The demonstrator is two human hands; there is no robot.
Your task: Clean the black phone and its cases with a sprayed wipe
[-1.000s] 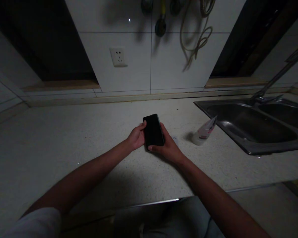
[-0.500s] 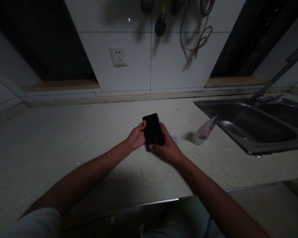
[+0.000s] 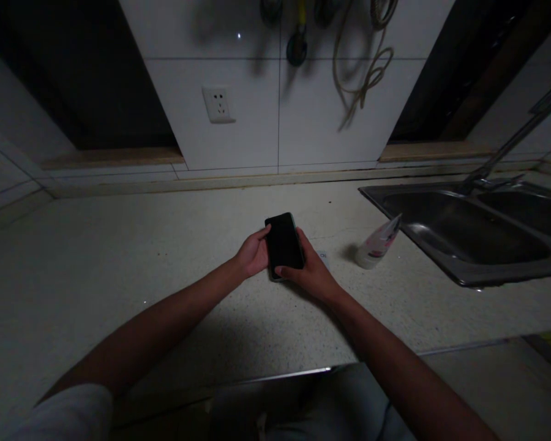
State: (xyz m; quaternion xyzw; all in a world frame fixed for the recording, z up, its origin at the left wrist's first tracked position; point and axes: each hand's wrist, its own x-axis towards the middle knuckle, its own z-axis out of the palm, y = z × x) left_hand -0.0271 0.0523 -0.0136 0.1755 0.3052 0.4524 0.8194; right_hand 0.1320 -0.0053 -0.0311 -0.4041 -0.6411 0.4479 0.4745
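A black phone [image 3: 283, 244] with a dark screen is held over the speckled countertop [image 3: 119, 257]. My left hand [image 3: 252, 252] grips its left edge, thumb on the upper side. My right hand [image 3: 313, 271] cups it from the right and below, thumb lying across the lower screen. Both hands are closed round the phone. A small white item [image 3: 324, 256] lies on the counter just right of my right hand, partly hidden.
A white tube with pink print [image 3: 377, 242] lies beside the steel double sink [image 3: 468, 236], whose tap [image 3: 514, 141] rises at the right. On the tiled wall are a socket [image 3: 218, 104], hanging utensils [image 3: 296, 43] and a looped cord [image 3: 370, 67].
The phone and both hands have hardly shifted. My right thumb has slid slightly up onto the lower screen.
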